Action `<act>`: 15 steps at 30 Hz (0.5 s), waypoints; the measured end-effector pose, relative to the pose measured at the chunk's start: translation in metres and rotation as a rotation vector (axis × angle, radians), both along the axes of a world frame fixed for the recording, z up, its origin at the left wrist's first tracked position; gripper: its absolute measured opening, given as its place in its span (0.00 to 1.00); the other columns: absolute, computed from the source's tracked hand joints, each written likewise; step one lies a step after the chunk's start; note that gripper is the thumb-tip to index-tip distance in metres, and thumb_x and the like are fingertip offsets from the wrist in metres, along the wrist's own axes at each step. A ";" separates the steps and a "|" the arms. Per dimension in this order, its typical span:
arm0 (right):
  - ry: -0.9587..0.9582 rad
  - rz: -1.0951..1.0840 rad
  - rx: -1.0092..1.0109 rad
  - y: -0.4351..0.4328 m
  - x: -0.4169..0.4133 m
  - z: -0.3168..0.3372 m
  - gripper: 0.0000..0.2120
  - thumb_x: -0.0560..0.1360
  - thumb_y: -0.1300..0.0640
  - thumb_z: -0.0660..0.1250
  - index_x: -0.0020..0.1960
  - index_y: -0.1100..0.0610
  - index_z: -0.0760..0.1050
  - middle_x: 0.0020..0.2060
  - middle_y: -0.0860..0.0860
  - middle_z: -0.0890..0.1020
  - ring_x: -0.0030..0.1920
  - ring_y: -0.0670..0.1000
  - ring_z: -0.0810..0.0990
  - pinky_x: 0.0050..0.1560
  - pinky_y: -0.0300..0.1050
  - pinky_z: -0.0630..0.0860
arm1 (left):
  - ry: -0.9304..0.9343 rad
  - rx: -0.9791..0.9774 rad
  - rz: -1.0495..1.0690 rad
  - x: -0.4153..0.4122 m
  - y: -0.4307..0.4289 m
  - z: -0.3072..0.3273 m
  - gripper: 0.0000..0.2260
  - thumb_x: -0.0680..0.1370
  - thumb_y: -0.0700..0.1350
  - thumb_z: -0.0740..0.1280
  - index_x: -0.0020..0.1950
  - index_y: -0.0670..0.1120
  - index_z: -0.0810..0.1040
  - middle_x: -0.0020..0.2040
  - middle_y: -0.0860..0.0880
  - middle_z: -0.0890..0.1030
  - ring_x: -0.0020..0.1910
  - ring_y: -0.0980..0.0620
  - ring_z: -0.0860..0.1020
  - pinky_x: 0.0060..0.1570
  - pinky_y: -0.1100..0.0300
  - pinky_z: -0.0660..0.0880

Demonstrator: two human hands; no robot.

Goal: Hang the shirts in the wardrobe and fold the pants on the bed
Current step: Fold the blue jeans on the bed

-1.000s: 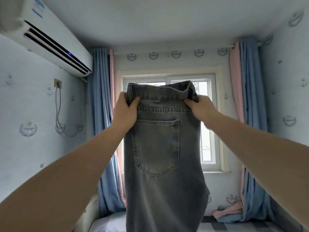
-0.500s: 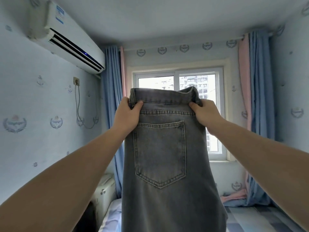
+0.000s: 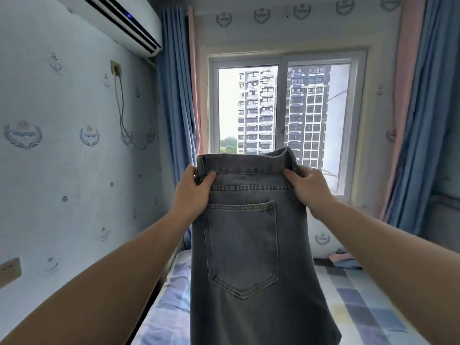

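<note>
Jeans (image 3: 249,245) held up in the air by the waistband, back pocket toward the camera, legs hanging straight down over the bed (image 3: 361,300), lower ends cut off by the bottom of the view. Left hand (image 3: 193,192) gripping the waistband's left corner, thumb on the near face, fingers curled behind the cloth. Right hand (image 3: 310,186) gripping the right corner the same way, thumb in front, fingers wrapped round the folded edge. Both arms stretched forward, wrists about level, waistband pulled fairly flat between them.

Checked sheet showing on both sides of the denim, more on the right. Papered wall (image 3: 62,183) close along the bed's left edge. Window (image 3: 286,108) behind the waistband, beyond the far end of the bed. Left curtain (image 3: 174,95) and right curtain (image 3: 413,120) hanging either side of the glass. Small heap of pink and blue cloth (image 3: 344,260) near the foot of the right curtain. Air conditioner (image 3: 119,18) high on the left wall, well above the hands.
</note>
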State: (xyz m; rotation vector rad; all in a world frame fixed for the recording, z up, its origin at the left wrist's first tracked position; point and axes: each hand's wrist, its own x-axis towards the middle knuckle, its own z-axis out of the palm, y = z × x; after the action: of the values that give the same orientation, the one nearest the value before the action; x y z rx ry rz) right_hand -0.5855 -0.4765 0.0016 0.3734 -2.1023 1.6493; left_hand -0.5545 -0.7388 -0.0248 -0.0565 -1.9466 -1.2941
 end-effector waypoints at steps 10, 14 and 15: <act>-0.311 -0.065 0.272 -0.085 -0.151 -0.196 0.14 0.81 0.54 0.65 0.43 0.62 0.80 0.43 0.60 0.85 0.46 0.62 0.81 0.50 0.56 0.76 | -0.380 0.126 -0.096 -0.150 -0.095 -0.212 0.17 0.70 0.62 0.69 0.48 0.50 0.78 0.43 0.53 0.84 0.46 0.52 0.82 0.54 0.44 0.79; -0.466 -0.119 0.384 -0.128 -0.223 -0.284 0.14 0.82 0.54 0.63 0.45 0.62 0.79 0.46 0.60 0.85 0.49 0.61 0.80 0.52 0.57 0.75 | -0.567 0.226 -0.133 -0.229 -0.133 -0.307 0.15 0.70 0.56 0.72 0.49 0.48 0.80 0.48 0.48 0.86 0.51 0.45 0.83 0.57 0.41 0.78; -0.500 -0.128 0.426 -0.137 -0.239 -0.304 0.13 0.82 0.53 0.63 0.47 0.62 0.80 0.47 0.60 0.85 0.51 0.62 0.80 0.52 0.56 0.75 | -0.617 0.237 -0.148 -0.247 -0.142 -0.329 0.12 0.72 0.54 0.73 0.50 0.49 0.80 0.49 0.47 0.86 0.52 0.44 0.83 0.58 0.41 0.78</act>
State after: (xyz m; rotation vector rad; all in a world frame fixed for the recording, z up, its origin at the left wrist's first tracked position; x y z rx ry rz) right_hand -0.8243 -0.6135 -0.3027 -0.0638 -2.7887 1.3060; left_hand -0.8011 -0.8804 -0.3534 0.3624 -2.3026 -1.7853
